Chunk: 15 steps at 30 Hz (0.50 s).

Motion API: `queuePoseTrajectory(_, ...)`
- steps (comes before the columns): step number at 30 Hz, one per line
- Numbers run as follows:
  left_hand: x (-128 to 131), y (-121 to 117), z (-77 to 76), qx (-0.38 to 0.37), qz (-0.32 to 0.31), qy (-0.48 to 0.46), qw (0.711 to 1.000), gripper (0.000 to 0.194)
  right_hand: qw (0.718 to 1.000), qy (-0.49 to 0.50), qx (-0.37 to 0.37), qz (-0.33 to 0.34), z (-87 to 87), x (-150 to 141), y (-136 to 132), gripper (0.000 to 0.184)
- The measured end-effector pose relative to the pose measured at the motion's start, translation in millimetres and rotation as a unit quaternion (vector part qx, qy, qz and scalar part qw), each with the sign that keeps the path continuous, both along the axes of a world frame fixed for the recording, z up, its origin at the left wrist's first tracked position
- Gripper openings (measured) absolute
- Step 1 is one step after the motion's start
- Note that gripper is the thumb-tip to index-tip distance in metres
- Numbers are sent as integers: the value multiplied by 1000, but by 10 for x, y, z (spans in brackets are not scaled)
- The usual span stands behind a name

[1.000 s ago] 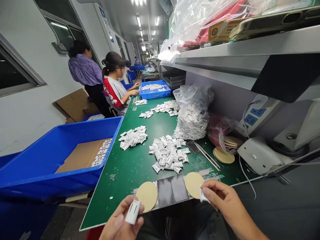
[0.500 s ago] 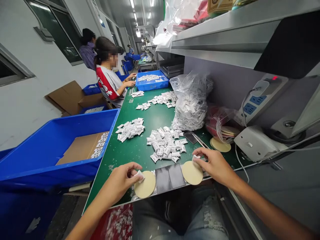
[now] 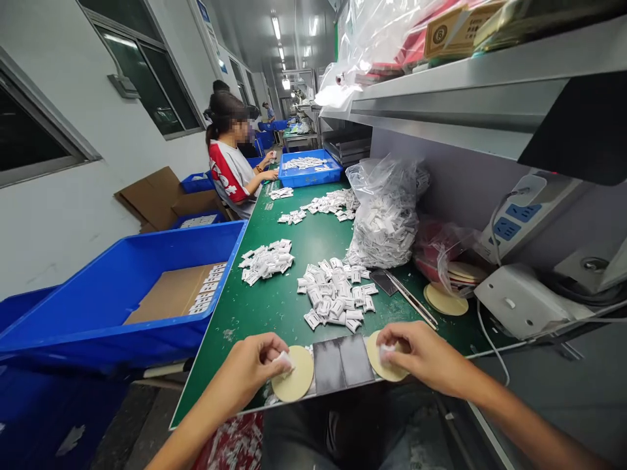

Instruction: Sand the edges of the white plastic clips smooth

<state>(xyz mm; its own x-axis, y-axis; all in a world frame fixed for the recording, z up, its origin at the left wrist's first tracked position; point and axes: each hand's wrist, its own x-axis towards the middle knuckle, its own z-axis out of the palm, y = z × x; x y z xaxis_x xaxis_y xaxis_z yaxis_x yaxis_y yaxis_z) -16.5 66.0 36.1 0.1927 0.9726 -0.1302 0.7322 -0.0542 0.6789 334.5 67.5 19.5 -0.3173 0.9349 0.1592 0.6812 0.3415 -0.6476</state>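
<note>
My left hand pinches a small white folded piece and presses it on a round cream pad. My right hand holds a similar white piece on a second cream pad, which it partly hides. Between the pads lie dark grey strips on a flat board. A loose pile of white pieces sits just beyond, apart from both hands.
The green bench mat carries more white piles and a plastic bag of pieces. Tweezers lie to the right. A large blue bin stands left; a co-worker sits farther along the bench by a blue tray.
Both hands have come down from above the pads and now press white pieces onto them, the left hand moving closer to its pad. The view has shifted slightly.
</note>
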Motion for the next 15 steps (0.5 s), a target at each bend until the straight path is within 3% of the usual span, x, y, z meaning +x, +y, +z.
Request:
queuePoseTrajectory(4, 14, -152, -117, 123, 59, 41, 990, 22, 997, -10, 63, -45, -82, 12, -81, 21)
queuePoseTrajectory(9, -25, -679, -291, 231, -68, 40, 970, 13, 991, -15, 83, 103, -20, -38, -569, 16)
queuePoseTrajectory(11, 24, -711, -280, 269, -46, 25, 962, 12, 990, 10, 108, 86, 59, -95, -607, 14)
queuePoseTrajectory(13, 166, -578, -223, 210, -23, -2, 977, 11, 995, 41, 73, 53, 116, -192, -503, 9)
queuePoseTrajectory(15, 368, -347, -152, 66, -39, -31, 997, 15, 997, 46, 8, 60, 121, -324, -330, 10)
